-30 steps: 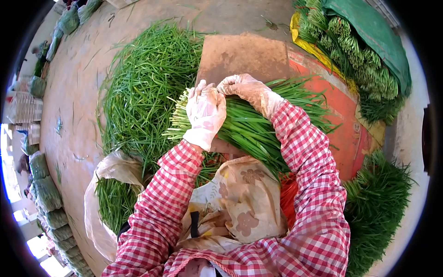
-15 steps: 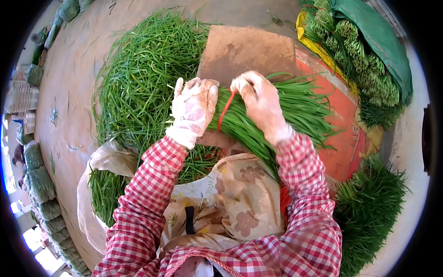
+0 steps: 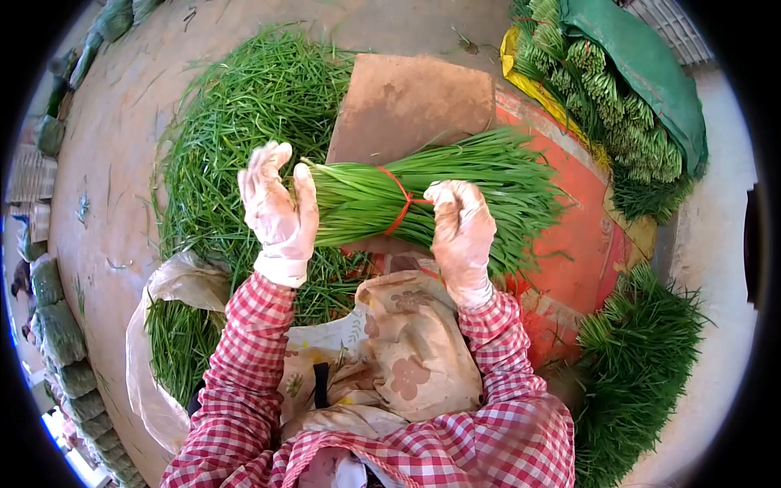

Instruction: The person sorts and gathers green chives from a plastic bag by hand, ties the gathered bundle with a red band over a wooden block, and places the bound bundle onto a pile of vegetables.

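A bunch of green chives (image 3: 480, 175) lies across in front of me, stem ends to the left and leaf tips fanned out to the right. Round its middle runs a red tie (image 3: 397, 221), its end drawn out to the right. The fingers of my right hand (image 3: 464, 236) are closed on that end, over the leaves. At the stem ends is my gloved left hand (image 3: 281, 211), fingers spread and thumb apart. Whether its palm touches the stems I cannot tell.
Loose green leaves (image 3: 244, 122) are heaped at the left, beside a brown board (image 3: 415, 98). More chives (image 3: 643, 358) lie at the lower right. Bundles under a green cover (image 3: 651, 65) stand at the upper right. A pale plastic bag (image 3: 146, 366) with greens is at my left.
My left hand has opened and moved left, off the stems. My right hand has come lower, drawing the red tie's end rightward; the tie now closes round the bunch.
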Motion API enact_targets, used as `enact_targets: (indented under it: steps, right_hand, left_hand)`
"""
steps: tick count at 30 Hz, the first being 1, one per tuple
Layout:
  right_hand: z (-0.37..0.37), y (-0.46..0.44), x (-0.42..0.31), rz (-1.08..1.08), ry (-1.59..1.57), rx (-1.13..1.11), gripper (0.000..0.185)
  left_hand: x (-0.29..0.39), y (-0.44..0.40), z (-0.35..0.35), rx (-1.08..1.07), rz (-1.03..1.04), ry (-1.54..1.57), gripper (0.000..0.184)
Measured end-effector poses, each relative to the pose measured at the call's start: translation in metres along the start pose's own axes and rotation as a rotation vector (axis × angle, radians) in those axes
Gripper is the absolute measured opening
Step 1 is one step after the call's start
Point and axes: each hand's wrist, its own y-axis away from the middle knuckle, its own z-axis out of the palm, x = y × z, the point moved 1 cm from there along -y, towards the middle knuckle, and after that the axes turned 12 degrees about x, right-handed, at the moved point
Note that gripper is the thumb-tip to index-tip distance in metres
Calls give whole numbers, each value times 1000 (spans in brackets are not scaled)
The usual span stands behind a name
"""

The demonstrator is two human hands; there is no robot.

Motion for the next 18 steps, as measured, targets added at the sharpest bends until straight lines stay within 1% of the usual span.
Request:
enact_targets:
  steps: [1,2,3,4,5,6,8,9,10,12,13,14,15,16,18]
  right_hand:
    - [-1,-1,-1,-202,63,9,6]
    - [-1,-1,-2,-404,125,16,9]
    - [-1,0,-5,-411,120,10,9]
    - [-1,2,-9,-516,238,31,10]
    - [1,4,-13,-623,347,51,10]
    - [2,5,-14,-636,322,37,10]
    - [4,9,-12,-581,291,-12,10]
    - [5,10,-15,-472,234,-43,7]
    - [6,13,-18,-327,195,-84,4]
    - [7,15,-20,166,-105,-198,9]
    - [8,14,-18,168,-108,-199,9]
    - [7,14,-14,160,-195,-199,11]
    - [8,12,-19,156,-279,-195,12]
    - [10,9,-25,154,-281,-188,12]
    - [12,-2,-37,154,-132,-185,10]
  left_hand:
    - [13,-12,-8,-7,69,110,29]
    - [24,-17,-11,-116,115,330,35]
    - [39,-10,-12,-261,228,273,36]
    - [53,-4,-13,-404,340,211,39]
    - [56,8,-4,-522,373,204,38]
    - [54,23,6,-639,400,186,38]
    - [49,32,16,-555,394,218,36]
    - [47,29,17,-550,371,247,39]
    - [41,33,20,-535,390,271,35]
    - [36,38,18,-529,419,255,28]
    - [33,45,18,-473,413,296,28]
    - [30,50,18,-450,450,290,30]
    - [30,47,14,-440,423,325,33]
    - [31,43,12,-426,402,362,36]
    - [32,36,14,-493,382,264,42]
